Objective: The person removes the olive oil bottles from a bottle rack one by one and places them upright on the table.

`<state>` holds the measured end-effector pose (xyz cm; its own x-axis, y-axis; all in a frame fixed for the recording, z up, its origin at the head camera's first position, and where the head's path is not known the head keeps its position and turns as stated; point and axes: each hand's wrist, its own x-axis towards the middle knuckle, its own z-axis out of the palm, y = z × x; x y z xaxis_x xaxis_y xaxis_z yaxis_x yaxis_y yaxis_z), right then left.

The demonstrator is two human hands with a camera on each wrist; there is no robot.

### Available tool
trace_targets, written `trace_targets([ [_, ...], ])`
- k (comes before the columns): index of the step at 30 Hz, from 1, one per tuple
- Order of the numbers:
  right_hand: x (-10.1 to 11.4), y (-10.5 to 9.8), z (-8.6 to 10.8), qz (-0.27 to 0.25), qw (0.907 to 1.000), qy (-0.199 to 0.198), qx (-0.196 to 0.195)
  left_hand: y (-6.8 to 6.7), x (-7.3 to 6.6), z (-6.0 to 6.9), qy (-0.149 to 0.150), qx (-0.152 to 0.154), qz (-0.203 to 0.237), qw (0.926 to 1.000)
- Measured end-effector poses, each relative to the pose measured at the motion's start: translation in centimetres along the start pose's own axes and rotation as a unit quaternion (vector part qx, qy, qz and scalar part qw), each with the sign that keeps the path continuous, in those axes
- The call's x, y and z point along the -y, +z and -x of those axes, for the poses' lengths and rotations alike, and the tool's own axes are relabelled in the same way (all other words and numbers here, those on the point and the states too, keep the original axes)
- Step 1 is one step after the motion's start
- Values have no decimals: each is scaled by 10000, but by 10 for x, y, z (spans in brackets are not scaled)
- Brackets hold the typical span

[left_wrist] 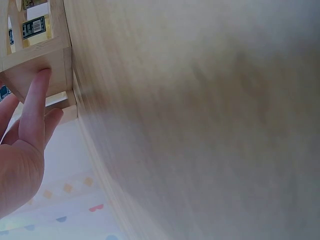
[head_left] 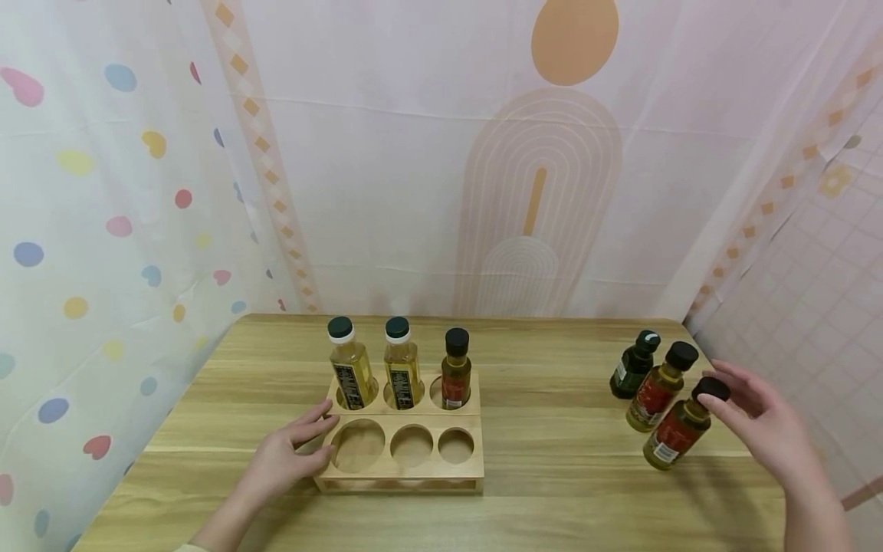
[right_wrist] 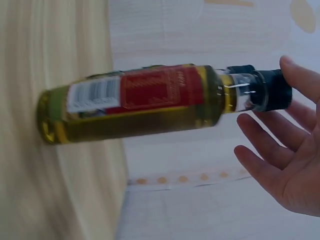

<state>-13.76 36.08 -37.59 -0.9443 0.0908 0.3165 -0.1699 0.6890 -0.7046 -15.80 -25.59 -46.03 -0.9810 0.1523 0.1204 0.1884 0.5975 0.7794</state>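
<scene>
At the right, my right hand (head_left: 769,418) has its thumb and fingers about the black cap of a red-labelled oil bottle (head_left: 677,433). In the right wrist view this oil bottle (right_wrist: 145,102) leans slightly, and whether its base touches the table cannot be told. My left hand (head_left: 286,452) rests its fingertips on the left side of a two-tier wooden bottle rack (head_left: 441,471). One extended finger (left_wrist: 35,107) presses that side panel in the left wrist view. The rack's back row holds two pale-oil bottles (head_left: 352,376) with green caps and a smaller red-labelled bottle (head_left: 456,376).
Behind the right-hand bottle stand another red-labelled bottle (head_left: 655,395) and a small dark green bottle (head_left: 633,368). The rack's front row has three round holes (head_left: 411,445) of differing size. Patterned curtains (head_left: 386,192) surround the wooden table (head_left: 552,452).
</scene>
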Motion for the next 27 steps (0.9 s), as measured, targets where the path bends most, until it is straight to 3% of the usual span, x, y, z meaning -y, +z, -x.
trace_targets([
  [7,12,-7,-6,702,9967,-404,86,0,0,0,-36,17,28,10000],
  [11,18,-9,-10,763,9938,-813,-3,0,0,0,-25,9,29,10000],
  [17,34,-8,-19,974,9881,-1171,228,0,0,0,-13,12,70,10000],
  [27,61,14,-31,1018,9791,-1731,332,0,0,0,7,7,19,10000],
])
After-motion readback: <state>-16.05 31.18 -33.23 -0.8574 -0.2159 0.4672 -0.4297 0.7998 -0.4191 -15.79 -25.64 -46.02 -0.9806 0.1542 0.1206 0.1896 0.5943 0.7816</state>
